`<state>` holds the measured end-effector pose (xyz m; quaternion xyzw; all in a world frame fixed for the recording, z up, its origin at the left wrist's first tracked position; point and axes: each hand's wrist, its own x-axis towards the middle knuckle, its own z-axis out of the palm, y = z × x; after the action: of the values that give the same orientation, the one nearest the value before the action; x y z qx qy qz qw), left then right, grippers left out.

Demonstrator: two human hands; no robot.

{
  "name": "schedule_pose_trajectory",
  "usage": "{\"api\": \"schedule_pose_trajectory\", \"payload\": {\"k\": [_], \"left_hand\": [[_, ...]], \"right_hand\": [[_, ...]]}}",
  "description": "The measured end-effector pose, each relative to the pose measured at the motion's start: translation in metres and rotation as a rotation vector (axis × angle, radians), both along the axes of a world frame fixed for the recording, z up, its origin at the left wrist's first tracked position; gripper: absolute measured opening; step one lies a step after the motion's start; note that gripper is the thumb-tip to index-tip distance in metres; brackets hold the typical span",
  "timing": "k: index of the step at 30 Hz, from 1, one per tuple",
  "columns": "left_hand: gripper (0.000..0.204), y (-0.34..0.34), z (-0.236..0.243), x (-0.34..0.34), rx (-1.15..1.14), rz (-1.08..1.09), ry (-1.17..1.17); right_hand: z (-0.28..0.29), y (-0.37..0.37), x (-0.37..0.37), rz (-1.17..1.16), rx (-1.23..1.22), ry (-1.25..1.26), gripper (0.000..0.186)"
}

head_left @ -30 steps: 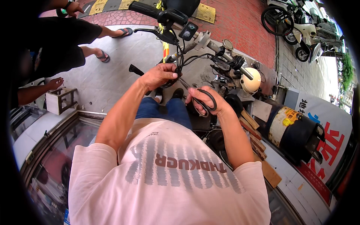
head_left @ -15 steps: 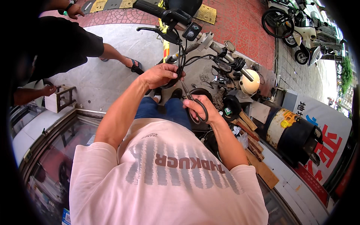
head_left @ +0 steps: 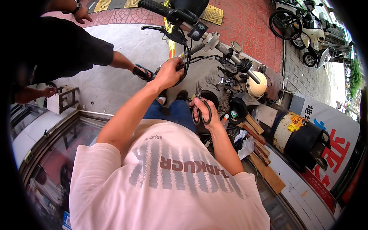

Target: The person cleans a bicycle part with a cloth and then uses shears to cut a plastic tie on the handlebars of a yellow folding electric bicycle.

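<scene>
My left hand (head_left: 168, 73) is closed at the black cables (head_left: 187, 60) that hang below a bike's handlebar (head_left: 221, 47); its fingertips are partly hidden behind them. In my right hand (head_left: 204, 110) is a pair of scissors (head_left: 198, 91), its dark loop handles around my fingers and its blades pointing up and away from me. The blades look nearly closed and stand apart from the cables. A brake lever (head_left: 158, 29) and a black grip (head_left: 154, 7) sit on the bar's left side.
On the left stands another person in black shorts (head_left: 73, 46), near a small wooden stool (head_left: 65, 99). To the right are a cream helmet-like dome (head_left: 256, 85), wooden planks (head_left: 264, 172) and a rusty black drum (head_left: 293, 132). Parked scooters (head_left: 312, 42) stand at the far right.
My right hand has drawn the scissors back from the cables and turned them more upright. My left hand has shifted slightly right and up along the cables. The other person has stepped to the right.
</scene>
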<state>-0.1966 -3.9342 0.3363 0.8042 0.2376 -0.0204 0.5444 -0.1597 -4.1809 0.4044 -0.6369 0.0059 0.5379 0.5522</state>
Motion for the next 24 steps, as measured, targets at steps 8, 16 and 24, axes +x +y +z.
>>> {"api": "schedule_pose_trajectory", "payload": {"k": [8,16,24], "left_hand": [[0.028,0.003,0.003,-0.013,-0.231,-0.082,0.038],[0.034,0.017,0.009,-0.045,-0.183,-0.073,0.043],[0.038,0.007,-0.028,-0.061,-0.458,-0.001,-0.014]], "right_hand": [[-0.001,0.003,0.004,-0.043,-0.118,-0.1,0.055],[-0.006,0.004,0.01,0.067,-0.224,-0.192,0.057],[-0.016,0.006,0.017,0.356,-0.364,-0.588,0.06]]}}
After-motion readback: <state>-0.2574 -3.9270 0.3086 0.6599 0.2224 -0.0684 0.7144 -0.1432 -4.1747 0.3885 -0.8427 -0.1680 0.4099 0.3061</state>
